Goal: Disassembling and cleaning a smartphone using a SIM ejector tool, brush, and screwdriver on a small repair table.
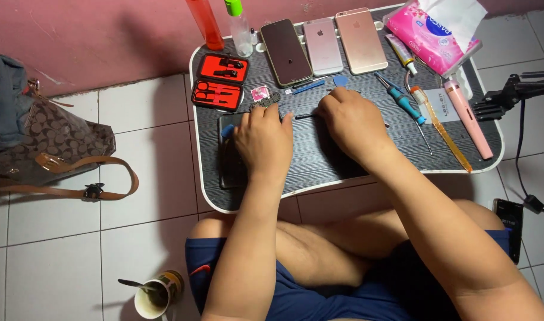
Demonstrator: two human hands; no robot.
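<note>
My left hand (263, 139) rests on the dark lap table (355, 160), fingers curled over a dark phone body (229, 151) lying at the table's left side; a blue pick shows by my thumb. My right hand (352, 122) sits beside it, fingers bent down on a thin dark tool (304, 116) that pokes out to its left. A small dark circuit part (266, 101) lies just beyond my left fingers. What lies under both palms is hidden.
Three phones (319, 44) lie at the table's back edge, with a red tool case (220, 82), bottles, a blue screwdriver (403, 101), an amber ruler, a pink pen-shaped tool and a pink tissue pack (429, 30). A brown bag (46, 148) and a cup (156, 294) stand on the tiled floor.
</note>
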